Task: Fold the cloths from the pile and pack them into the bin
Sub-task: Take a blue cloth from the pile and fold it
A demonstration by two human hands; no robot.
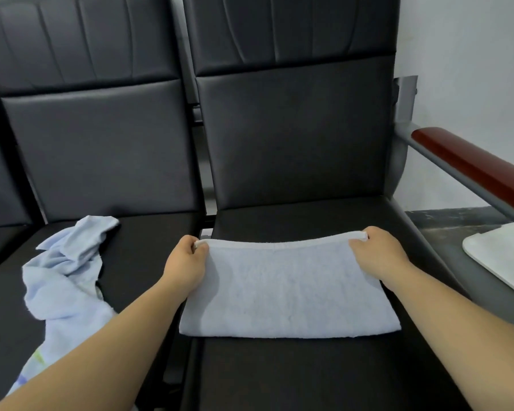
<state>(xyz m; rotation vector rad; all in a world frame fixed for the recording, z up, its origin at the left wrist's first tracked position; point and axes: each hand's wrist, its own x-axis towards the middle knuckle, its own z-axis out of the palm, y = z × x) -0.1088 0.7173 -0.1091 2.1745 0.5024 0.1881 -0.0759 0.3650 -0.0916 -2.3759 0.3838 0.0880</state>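
Observation:
A pale blue cloth point(285, 289), folded over into a flat rectangle, lies on the black seat of the right-hand chair point(309, 375). My left hand point(187, 262) pinches its far left corner, and my right hand point(377, 253) pinches its far right corner, along the white hem. A crumpled pile of light blue cloths point(69, 277) lies on the seat to the left, running down toward the lower left edge. A white bin point(499, 256) shows partly at the right edge, below the armrest.
The black chair backs point(294, 129) rise behind the seats. A red-brown wooden armrest point(475, 167) on a grey metal frame stands between the right seat and the bin. A pale wall is at the far right.

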